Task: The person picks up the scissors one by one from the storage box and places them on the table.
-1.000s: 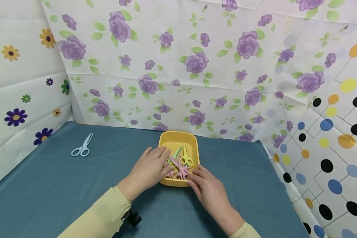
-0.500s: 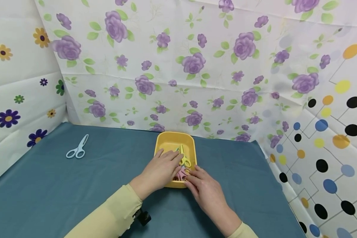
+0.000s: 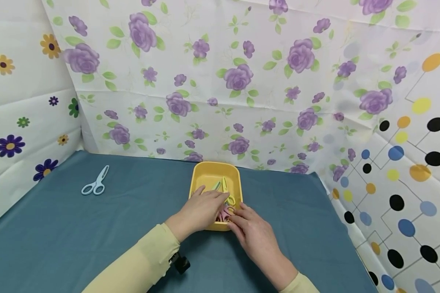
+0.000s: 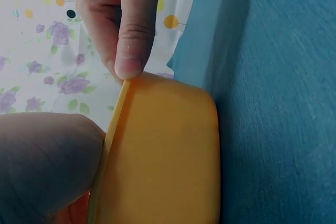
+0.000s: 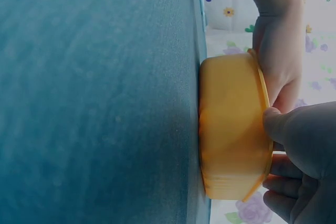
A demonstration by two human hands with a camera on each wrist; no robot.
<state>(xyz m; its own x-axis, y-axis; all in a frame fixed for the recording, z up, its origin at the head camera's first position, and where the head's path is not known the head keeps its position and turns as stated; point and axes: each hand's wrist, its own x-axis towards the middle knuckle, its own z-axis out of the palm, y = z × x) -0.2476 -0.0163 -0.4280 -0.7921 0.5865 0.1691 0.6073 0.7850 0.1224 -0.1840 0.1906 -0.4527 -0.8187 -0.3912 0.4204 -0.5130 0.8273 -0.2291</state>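
A yellow tray (image 3: 210,171) holds several scissors: yellow scissors (image 3: 225,185), green ones (image 3: 217,185) and pink ones (image 3: 224,214) show. My left hand (image 3: 202,208) reaches over the tray's left side, down among the scissors; its fingertips are hidden, so whether they hold anything does not show. With thumb and fingers, my right hand (image 3: 258,236) holds the rim at the tray's near right corner. In the right wrist view that hand (image 5: 312,142) has its thumb on the rim of the tray (image 5: 233,124). The left wrist view shows the left hand (image 4: 47,158) across the rim.
Light blue scissors (image 3: 96,183) lie alone on the blue cloth (image 3: 143,183) at the left. A floral curtain (image 3: 212,81) hangs behind the tray, close to its far edge. Patterned cloth sheets close off the left and right sides.
My left hand has moved right and lower over the scissors, covering more of them. The right hand stays at the tray's corner. The head view has shifted slightly.
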